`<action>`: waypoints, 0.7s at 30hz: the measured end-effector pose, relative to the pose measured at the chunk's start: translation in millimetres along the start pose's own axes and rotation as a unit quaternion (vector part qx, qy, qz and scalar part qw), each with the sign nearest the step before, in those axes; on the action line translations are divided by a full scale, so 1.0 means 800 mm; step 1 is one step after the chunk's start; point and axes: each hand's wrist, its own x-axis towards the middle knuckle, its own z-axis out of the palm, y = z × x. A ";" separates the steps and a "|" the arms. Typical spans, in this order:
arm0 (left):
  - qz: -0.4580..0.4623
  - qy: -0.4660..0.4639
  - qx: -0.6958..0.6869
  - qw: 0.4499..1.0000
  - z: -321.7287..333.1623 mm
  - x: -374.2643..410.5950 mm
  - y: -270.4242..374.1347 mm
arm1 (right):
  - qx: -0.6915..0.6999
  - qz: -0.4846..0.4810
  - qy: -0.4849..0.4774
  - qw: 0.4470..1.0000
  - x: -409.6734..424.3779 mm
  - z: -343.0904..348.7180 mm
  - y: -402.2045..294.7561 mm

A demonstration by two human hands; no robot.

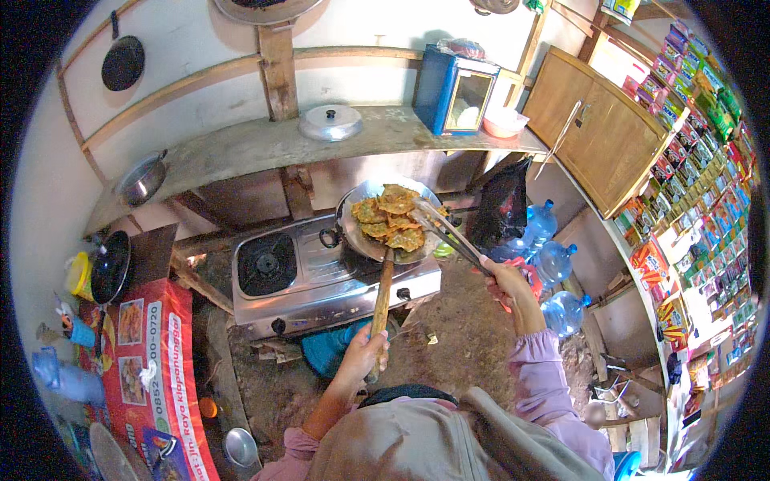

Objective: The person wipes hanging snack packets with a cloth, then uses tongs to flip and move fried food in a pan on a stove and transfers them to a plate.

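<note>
My left hand [365, 350] grips the long wooden handle [382, 300] of a utensil that reaches into the wok. Its head is hidden beneath a heap of golden-brown fritters [394, 217]. Metal tongs [448, 231] are in my right hand [510, 287], their tips at the right side of the heap. The metal wok [355, 234] sits over the right burner of a two-burner gas stove [337, 306]. A black grate surrounds the bare left burner [267, 263]. Whether the fritters rest on the utensil or in the wok is hard to tell.
Behind the stove runs a shelf [234, 147] with a metal lid [331, 123] and a blue glass-fronted cabinet [442, 90]. Large water bottles [553, 264] and a black plastic bag [500, 201] stand right. A red-covered table [150, 361] is left; a blue bucket [328, 352] sits below the stove.
</note>
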 end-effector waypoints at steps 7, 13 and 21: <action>0.002 -0.001 0.000 1.000 0.007 -0.001 -0.004 | 0.042 0.011 0.006 0.999 0.019 0.006 0.017; 0.000 0.002 -0.013 1.000 0.013 0.000 -0.006 | 0.048 -0.016 0.020 0.999 0.018 0.000 0.032; 0.011 0.017 -0.030 0.999 0.009 -0.002 -0.015 | 0.106 -0.052 -0.055 0.992 0.022 -0.009 0.039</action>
